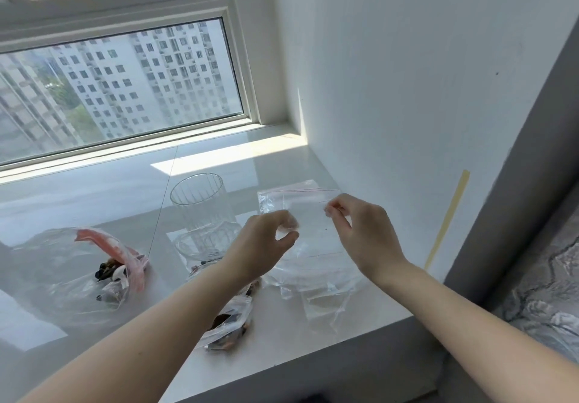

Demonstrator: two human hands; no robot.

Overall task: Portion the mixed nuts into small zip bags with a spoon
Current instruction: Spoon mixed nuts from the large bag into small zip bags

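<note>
A small clear zip bag (310, 227) hangs above the white sill, held up between both hands. My left hand (266, 243) pinches its left edge with thumb and fingertips. My right hand (360, 230) pinches its upper right edge. More empty clear bags (316, 286) lie in a loose pile beneath it. A large clear bag with a red strip (94, 265) holds mixed nuts at the left. A small bag filled with nuts (228, 327) lies under my left forearm. No spoon is in view.
A tall clear ribbed glass (200, 211) stands mid-sill behind my left hand. The white sill (94, 192) ends at a front edge near me. A window runs along the back, a white wall on the right with a yellow tape strip (448, 224).
</note>
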